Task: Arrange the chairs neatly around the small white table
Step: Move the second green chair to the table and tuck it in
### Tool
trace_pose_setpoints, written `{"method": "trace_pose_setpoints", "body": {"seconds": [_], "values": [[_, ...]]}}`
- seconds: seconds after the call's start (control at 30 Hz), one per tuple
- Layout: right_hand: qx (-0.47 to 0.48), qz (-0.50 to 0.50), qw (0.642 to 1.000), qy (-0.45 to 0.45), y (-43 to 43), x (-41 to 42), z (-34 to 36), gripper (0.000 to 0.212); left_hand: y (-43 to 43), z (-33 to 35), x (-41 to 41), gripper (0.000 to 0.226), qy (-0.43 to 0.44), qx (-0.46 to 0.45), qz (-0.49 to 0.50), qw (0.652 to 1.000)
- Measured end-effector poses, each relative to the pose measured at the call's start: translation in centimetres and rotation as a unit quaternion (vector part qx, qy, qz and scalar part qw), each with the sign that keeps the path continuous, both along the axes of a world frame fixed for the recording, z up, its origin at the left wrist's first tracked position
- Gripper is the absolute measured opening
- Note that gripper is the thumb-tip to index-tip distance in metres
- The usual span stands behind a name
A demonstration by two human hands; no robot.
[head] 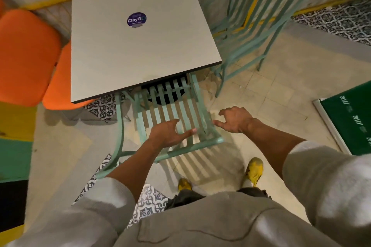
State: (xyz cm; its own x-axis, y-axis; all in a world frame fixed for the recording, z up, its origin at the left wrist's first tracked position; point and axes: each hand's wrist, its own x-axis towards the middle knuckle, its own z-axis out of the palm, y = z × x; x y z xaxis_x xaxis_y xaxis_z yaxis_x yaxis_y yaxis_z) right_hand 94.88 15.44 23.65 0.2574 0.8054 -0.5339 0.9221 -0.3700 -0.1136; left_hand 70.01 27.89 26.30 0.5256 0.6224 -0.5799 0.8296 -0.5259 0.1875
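Note:
The small white square table point(124, 50) stands in front of me with a purple round sticker on top. A teal slatted metal chair point(172, 112) is pushed partly under its near edge, backrest toward me. My left hand point(168, 132) hovers over the backrest slats, fingers spread, holding nothing. Just right of the chair's top corner is my right hand point(234, 119), also open with fingers apart. A second teal slatted chair point(259, 16) stands at the table's right side, angled.
Orange cushioned seats point(26, 54) sit left of the table against a white wall with a yellow base strip. A green board point(349, 122) lies on the floor at right. Patterned tiles mark the floor. My yellow shoes point(254, 170) are just behind the chair.

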Motion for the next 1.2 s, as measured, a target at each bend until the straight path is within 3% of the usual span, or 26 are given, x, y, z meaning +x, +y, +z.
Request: {"method": "trace_pose_setpoints", "body": {"seconds": [0.33, 0.57, 0.83, 1.1, 1.2], "values": [[-0.016, -0.044, 0.999, -0.011, -11.3, 24.4, 1.9, 0.091, -6.5, 1.5, 19.2, 0.138, 0.074, 0.022, -0.001, 0.997], [-0.026, -0.061, 0.997, -0.027, -17.0, 38.6, 4.1, 0.090, -11.0, 2.8, 35.7, 0.124, 0.026, 0.048, -0.043, 0.998], [-0.023, -0.061, 0.997, -0.043, -16.7, 50.7, 4.5, 0.088, -11.8, 3.1, 52.9, 0.108, -0.026, 0.073, -0.099, 0.992], [-0.037, -0.036, 0.997, -0.058, -13.6, 64.3, 5.9, 0.089, -7.2, -0.8, 67.2, 0.097, -0.031, 0.026, -0.055, 0.998], [-0.042, -0.024, 0.997, -0.064, -11.8, 70.5, 7.2, 0.092, -6.3, -1.0, 72.7, 0.086, -0.072, 0.021, -0.025, 0.997]]}}
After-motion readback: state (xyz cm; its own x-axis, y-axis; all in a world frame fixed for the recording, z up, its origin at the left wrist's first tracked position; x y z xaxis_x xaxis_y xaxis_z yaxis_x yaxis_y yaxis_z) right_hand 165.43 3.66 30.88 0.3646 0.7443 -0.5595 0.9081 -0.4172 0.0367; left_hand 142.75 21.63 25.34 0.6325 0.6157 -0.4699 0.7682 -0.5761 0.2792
